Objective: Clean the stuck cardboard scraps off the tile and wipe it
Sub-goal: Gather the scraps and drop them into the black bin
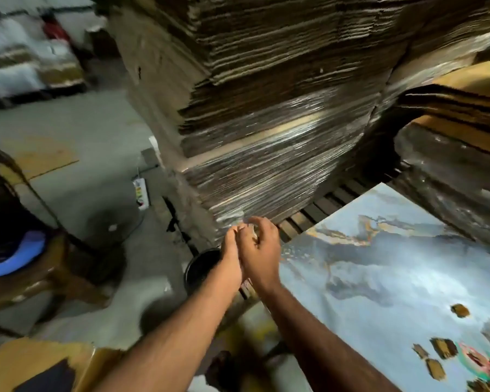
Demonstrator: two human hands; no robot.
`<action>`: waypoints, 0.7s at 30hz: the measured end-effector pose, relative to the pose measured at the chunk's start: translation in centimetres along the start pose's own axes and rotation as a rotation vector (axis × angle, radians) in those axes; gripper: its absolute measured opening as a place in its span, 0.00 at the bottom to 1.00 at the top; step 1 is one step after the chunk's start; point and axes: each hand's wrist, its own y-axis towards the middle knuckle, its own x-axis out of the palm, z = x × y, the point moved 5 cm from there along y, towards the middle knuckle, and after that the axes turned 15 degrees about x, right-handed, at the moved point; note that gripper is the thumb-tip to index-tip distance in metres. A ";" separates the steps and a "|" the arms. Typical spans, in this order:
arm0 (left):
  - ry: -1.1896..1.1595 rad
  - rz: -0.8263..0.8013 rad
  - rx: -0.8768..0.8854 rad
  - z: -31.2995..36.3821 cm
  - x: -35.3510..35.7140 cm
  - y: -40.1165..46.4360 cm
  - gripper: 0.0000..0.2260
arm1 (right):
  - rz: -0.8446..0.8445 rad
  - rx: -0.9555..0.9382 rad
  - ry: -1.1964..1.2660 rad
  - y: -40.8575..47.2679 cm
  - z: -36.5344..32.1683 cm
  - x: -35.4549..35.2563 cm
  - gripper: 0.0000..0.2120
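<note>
A glossy blue-grey marbled tile (379,278) lies at the right. Several brown cardboard scraps are stuck on its near right part, one (460,310) alone and others (443,348) grouped lower. My left hand (232,257) and my right hand (262,250) are pressed together just past the tile's left corner, above a dark round container (200,268). Their fingertips are bunched against each other. Blur hides whether anything small is pinched between them. No cloth is in view.
A tall plastic-wrapped stack of flat cardboard (266,151) rises right behind the hands on wooden pallet slats (309,217). A wooden chair (40,275) with a blue item stands at the left. A power strip (140,192) lies on the grey floor. A cardboard sheet (26,363) is at bottom left.
</note>
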 end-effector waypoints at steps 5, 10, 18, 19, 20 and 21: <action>0.120 0.223 -0.047 3.2 -8.8 7.7 0.19 | -0.042 0.158 -0.155 3.9 2.5 11.0 0.09; 0.072 0.259 -0.250 1.3 -15.3 13.5 0.20 | -0.122 0.312 -0.411 7.1 8.3 18.3 0.10; 0.039 0.136 -0.489 -6.4 -23.6 18.5 0.25 | -0.200 0.574 -0.682 10.3 18.5 23.7 0.18; 0.031 0.151 -0.491 -7.1 -24.4 19.1 0.28 | -0.192 0.624 -0.645 10.4 19.3 24.2 0.19; 0.027 0.168 -0.488 -7.9 -25.2 19.9 0.30 | -0.207 0.687 -0.581 10.5 20.3 25.1 0.23; 0.030 0.181 -0.473 -8.3 -25.6 20.5 0.33 | -0.245 0.782 -0.486 10.3 21.3 25.8 0.28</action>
